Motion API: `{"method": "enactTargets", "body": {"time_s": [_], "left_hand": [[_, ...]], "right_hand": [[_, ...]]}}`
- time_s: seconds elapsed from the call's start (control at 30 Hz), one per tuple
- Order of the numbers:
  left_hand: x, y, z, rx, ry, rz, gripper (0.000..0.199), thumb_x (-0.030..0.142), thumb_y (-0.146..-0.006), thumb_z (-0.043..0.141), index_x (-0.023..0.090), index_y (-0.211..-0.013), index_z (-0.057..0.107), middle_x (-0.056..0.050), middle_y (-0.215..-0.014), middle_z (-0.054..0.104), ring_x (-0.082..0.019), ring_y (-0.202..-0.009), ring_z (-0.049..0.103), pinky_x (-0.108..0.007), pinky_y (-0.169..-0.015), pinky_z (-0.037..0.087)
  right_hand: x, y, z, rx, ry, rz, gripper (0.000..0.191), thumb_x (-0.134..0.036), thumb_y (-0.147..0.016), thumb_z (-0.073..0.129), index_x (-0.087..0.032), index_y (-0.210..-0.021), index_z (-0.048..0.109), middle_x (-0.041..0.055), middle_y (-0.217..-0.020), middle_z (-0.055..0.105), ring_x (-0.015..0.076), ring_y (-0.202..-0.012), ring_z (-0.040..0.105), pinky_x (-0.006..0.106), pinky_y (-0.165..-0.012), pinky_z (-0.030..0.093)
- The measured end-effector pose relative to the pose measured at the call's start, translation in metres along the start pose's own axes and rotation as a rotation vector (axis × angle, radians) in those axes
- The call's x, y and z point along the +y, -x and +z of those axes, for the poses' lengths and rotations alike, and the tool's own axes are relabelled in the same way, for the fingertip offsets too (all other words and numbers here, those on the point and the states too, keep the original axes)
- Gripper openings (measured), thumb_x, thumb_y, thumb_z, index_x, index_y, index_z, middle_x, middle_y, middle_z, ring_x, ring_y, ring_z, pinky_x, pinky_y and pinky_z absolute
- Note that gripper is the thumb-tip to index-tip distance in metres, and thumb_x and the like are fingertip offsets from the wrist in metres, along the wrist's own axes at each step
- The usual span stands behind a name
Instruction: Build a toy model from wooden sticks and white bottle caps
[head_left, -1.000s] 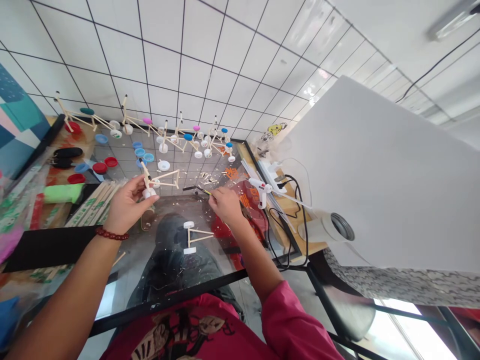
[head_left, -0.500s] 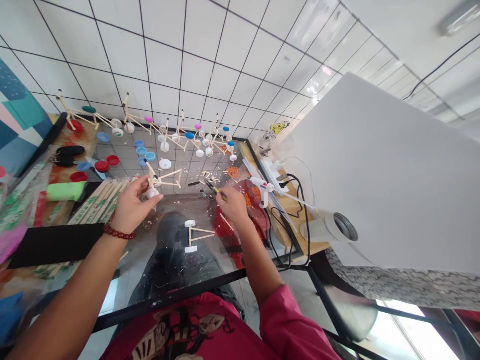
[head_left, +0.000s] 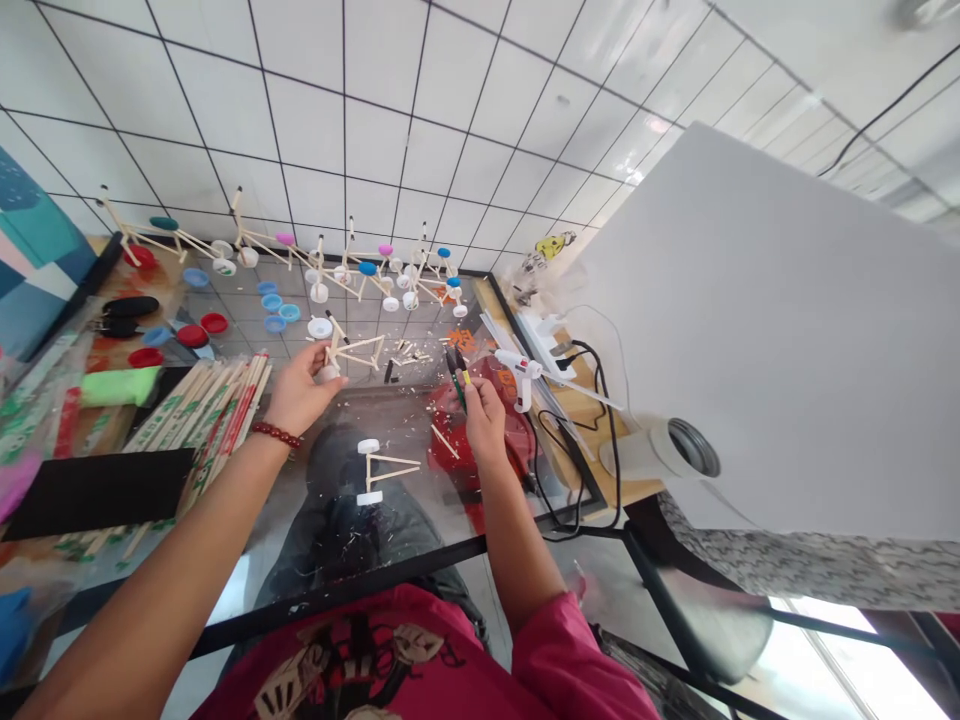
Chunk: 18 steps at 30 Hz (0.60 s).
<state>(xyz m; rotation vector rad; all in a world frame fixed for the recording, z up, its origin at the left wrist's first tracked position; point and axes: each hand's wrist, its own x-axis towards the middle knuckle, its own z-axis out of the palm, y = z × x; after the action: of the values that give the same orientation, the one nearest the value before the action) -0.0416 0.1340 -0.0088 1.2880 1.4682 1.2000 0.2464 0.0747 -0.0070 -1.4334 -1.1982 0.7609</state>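
Observation:
My left hand [head_left: 304, 393] is closed on a small tricycle model [head_left: 358, 353] made of wooden sticks and white bottle-cap wheels, held just above the glass table. Its dark-tipped upright stick leans up and to the left. To the right, my right hand [head_left: 486, 420] is closed around cutting pliers [head_left: 456, 368] with green and yellow handles, their dark jaws pointing away from me. Between my forearms lies a stick frame [head_left: 394, 461] with two white cap wheels. Small stick offcuts [head_left: 411, 355] are scattered between my hands.
Finished stick tricycles [head_left: 367, 269] line the wall. Loose blue caps [head_left: 271, 303] and red caps [head_left: 214, 322] are at the left, near bundled wrapped chopsticks [head_left: 217, 395]. A white glue gun [head_left: 519, 372] lies at the right beside black cables [head_left: 615, 440].
My left hand has moved right with the tricycle model. My right hand has drawn the pliers rightwards, away from the offcuts, and turned the jaws to point forward. The view has shifted slightly.

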Motion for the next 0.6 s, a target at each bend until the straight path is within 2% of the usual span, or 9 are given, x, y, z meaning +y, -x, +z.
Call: {"method": "enactTargets", "body": {"time_s": [0.13, 0.37, 0.5, 0.6], "left_hand": [[-0.012, -0.004, 0.002, -0.04, -0.005, 0.001, 0.077, 0.034, -0.057, 0.088, 0.018, -0.13, 0.068, -0.012, -0.126, 0.076, -0.034, -0.124, 0.071, -0.051, -0.117, 0.051], [-0.018, -0.007, 0.001, -0.038, -0.066, 0.02, 0.088, 0.038, -0.058, 0.088, 0.019, -0.14, 0.063, -0.013, -0.132, 0.074, -0.036, -0.132, 0.067, -0.051, -0.12, 0.049], [-0.012, -0.003, -0.003, -0.062, -0.104, 0.036, 0.097, 0.034, -0.061, 0.09, 0.018, -0.15, 0.056, -0.018, -0.142, 0.069, -0.039, -0.137, 0.064, -0.055, -0.12, 0.049], [0.006, 0.022, -0.011, -0.013, -0.167, 0.113, 0.096, 0.032, -0.066, 0.091, 0.02, -0.154, 0.052, -0.018, -0.153, 0.061, -0.04, -0.146, 0.056, -0.057, -0.126, 0.043]], "right_hand": [[-0.008, 0.003, -0.003, -0.032, -0.011, 0.002, 0.036, -0.06, -0.095, 0.057, -0.025, -0.087, 0.058, -0.0023, -0.071, 0.067, 0.0143, -0.057, 0.057, 0.028, -0.061, 0.049], [-0.007, 0.005, -0.002, -0.087, 0.04, -0.007, 0.039, -0.061, -0.095, 0.054, -0.025, -0.083, 0.06, -0.0035, -0.064, 0.063, 0.0143, -0.055, 0.051, 0.028, -0.057, 0.042], [-0.005, 0.007, 0.001, -0.111, 0.06, -0.02, 0.037, -0.058, -0.096, 0.054, -0.025, -0.084, 0.062, -0.0028, -0.066, 0.064, 0.0152, -0.059, 0.053, 0.028, -0.06, 0.043], [-0.007, 0.009, 0.003, -0.134, 0.058, -0.022, 0.036, -0.057, -0.096, 0.055, -0.024, -0.085, 0.063, -0.0038, -0.064, 0.063, 0.0153, -0.058, 0.053, 0.028, -0.061, 0.044]]}}
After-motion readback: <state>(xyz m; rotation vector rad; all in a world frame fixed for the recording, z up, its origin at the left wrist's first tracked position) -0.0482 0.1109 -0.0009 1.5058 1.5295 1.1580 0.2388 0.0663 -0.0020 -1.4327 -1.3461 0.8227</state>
